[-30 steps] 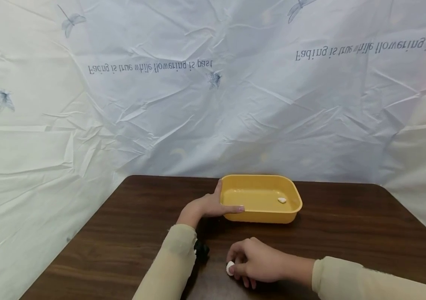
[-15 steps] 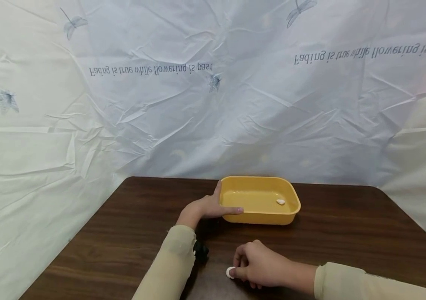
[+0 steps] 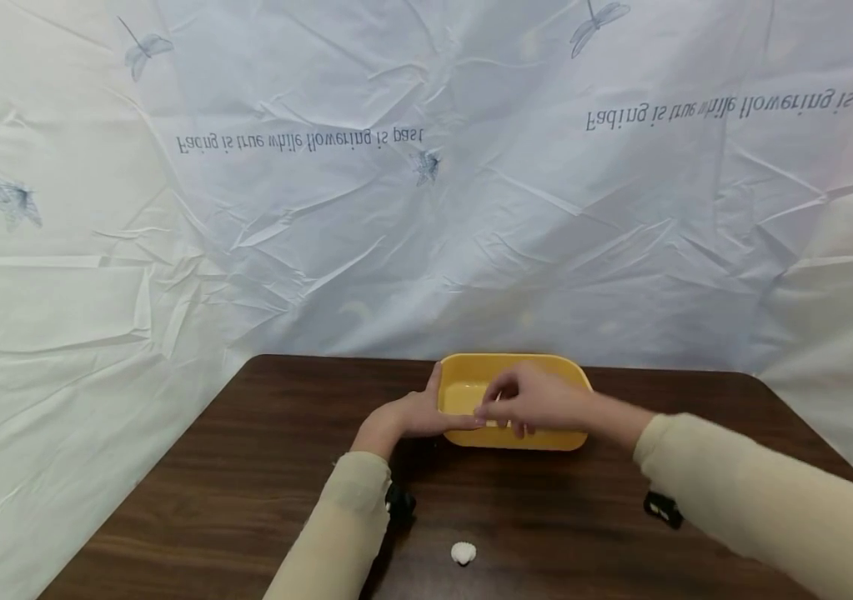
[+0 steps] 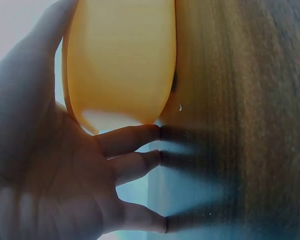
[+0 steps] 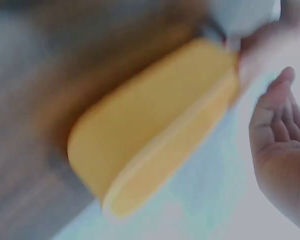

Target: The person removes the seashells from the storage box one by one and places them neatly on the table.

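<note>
My left hand (image 3: 414, 412) holds the left end of a yellow plastic tub (image 3: 464, 437), thumb along the near rim and a finger up at the far side. In the left wrist view, its other fingers (image 4: 132, 162) are spread below the tub's end, tips at the tabletop. Over the tub hovers my right hand (image 3: 539, 400), fingers loosely bent and nothing plainly held. In the right wrist view this hand (image 5: 282, 135) is beside the blurred tub. A white scallop shell (image 3: 464, 552) lies on the table near the front. The right hand covers part of the tub's inside.
The dark wooden table (image 3: 246, 467) ends just behind the tub, against a wrinkled white printed sheet (image 3: 366, 217). Black wrist devices show under the left sleeve (image 3: 343, 517) and the right sleeve (image 3: 756, 483).
My right hand has left the scallop shell on the table and moved forward over the tub. It now hides the small white shell seen inside earlier. The left hand stays in place.
</note>
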Demonstrator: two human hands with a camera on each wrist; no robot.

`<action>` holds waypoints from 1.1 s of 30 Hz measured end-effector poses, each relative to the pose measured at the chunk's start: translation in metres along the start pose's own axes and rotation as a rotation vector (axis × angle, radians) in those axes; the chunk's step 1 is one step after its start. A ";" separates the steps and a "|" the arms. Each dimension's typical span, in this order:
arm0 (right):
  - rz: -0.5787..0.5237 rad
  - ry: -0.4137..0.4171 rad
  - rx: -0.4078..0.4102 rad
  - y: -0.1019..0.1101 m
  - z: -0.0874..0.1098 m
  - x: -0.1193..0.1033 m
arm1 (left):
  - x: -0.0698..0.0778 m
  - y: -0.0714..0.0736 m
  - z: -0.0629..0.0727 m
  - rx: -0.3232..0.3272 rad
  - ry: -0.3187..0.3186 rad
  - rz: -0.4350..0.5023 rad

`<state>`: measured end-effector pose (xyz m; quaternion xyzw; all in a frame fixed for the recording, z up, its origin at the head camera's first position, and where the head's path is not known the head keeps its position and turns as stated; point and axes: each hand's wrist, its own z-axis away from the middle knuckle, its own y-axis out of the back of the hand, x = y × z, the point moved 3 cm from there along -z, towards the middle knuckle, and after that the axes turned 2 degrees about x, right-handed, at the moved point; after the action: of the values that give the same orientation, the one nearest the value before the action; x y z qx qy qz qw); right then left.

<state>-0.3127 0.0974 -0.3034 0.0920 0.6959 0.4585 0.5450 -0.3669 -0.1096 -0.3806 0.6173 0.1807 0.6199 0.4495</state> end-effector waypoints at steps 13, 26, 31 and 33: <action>0.093 -0.187 -0.034 0.011 -0.036 0.071 | -0.001 -0.004 0.002 0.002 0.030 0.029; 0.193 -0.064 -0.167 -0.010 -0.053 0.086 | 0.000 -0.003 0.003 0.005 0.036 0.003; 0.148 -0.086 -0.180 -0.013 -0.056 0.088 | 0.000 -0.003 0.003 0.009 0.027 0.009; 0.123 -0.094 -0.179 -0.014 -0.057 0.089 | 0.000 -0.003 0.002 0.009 0.023 0.011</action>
<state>-0.3905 0.1147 -0.3745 0.1067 0.6188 0.5466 0.5540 -0.3639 -0.1085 -0.3828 0.6131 0.1853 0.6287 0.4411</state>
